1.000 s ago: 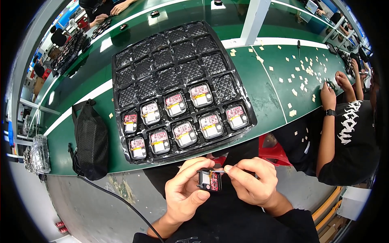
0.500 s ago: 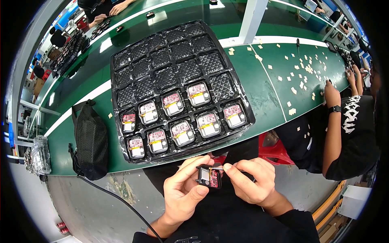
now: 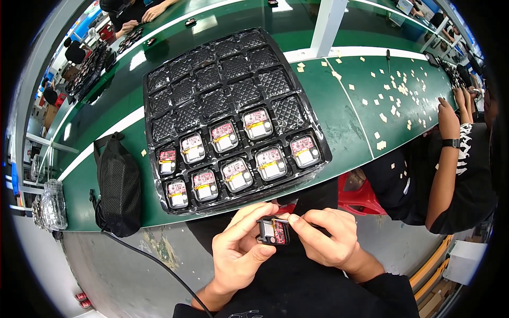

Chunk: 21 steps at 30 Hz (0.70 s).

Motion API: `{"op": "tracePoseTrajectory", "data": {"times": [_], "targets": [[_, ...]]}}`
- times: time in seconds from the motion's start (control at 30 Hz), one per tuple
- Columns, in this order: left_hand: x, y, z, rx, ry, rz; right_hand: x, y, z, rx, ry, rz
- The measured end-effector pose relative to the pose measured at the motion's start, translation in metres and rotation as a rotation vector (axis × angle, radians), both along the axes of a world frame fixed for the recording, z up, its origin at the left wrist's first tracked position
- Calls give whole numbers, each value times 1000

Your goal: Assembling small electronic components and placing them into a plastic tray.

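Observation:
In front of my body, my left hand (image 3: 239, 251) grips a small square black watch-like device (image 3: 274, 231) by its edges. Its open side faces up, with a red circuit board and a pale grey rectangular part showing. My right hand (image 3: 331, 236) pinches a slim metal tool (image 3: 282, 220), most of it covered by the fingers. The tool's tip reaches the upper edge of the device; whether it touches the parts inside I cannot tell. Just beyond my hands, a black moulded tray (image 3: 186, 117) holds several similar open devices (image 3: 237, 175) in its nearer pockets.
The tray lies on a green worktable (image 3: 347, 127). Left of it stands a black mesh pouch (image 3: 119, 185), with a black cable (image 3: 154, 258) running toward me. Small pale squares (image 3: 393, 109) and a screwdriver (image 3: 388, 59) lie at right. A co-worker's arm (image 3: 446, 159) reaches over the table there.
My hands keep almost the same pose, with the tool's tip still at the device's upper edge. The co-worker's hand at right has moved farther along the table.

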<state>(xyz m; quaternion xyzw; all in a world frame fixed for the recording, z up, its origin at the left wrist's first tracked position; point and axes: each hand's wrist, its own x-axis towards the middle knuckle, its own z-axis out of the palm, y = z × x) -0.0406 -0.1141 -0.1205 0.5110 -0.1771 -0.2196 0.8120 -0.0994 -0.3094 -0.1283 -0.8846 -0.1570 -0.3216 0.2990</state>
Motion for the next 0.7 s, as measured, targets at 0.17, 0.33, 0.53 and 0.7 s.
{"op": "tracePoseTrajectory", "data": {"times": [0.17, 0.33, 0.53, 0.7], "targets": [[0, -1, 4, 28, -29, -2, 1, 1, 2, 2, 31, -3], [5, 0, 10, -39, -154, 60, 9, -14, 3, 177, -26, -39], [27, -11, 28, 125, -573, 207, 28, -49, -35, 601, -11, -342], [54, -31, 40, 227, -678, 230, 51, -61, -71, 871, 101, -311]]}}
